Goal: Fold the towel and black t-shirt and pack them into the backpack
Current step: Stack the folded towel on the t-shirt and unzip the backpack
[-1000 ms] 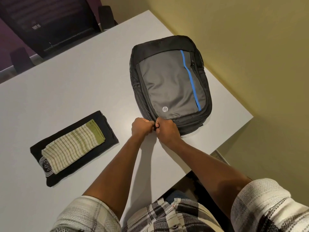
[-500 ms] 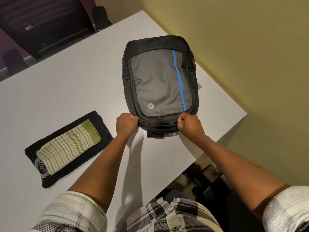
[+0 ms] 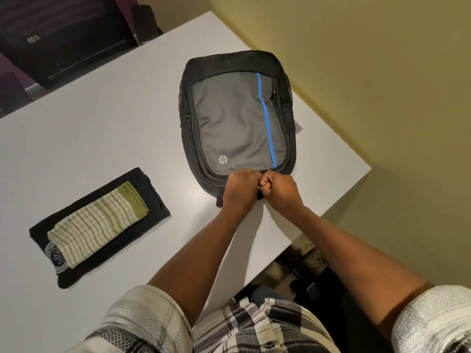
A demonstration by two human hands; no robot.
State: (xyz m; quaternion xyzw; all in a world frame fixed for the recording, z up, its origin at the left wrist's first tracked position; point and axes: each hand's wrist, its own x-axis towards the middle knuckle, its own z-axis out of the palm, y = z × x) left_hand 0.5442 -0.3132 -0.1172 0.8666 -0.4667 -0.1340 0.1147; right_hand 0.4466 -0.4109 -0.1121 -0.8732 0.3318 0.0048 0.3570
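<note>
while both fists curl tight at the backpack (image 3: 237,118)'s near edge, the left hand (image 3: 240,186) and right hand (image 3: 277,187) touch, pinching zipper pulls there; the folded towel (image 3: 98,222) on the black t-shirt (image 3: 153,197) lies well apart, leftward.

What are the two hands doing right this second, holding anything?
Left hand: fingers curled, gripping something small at the near end of the backpack, likely a zipper pull.
Right hand: fingers curled, pinching a dark zipper pull beside it.
</note>
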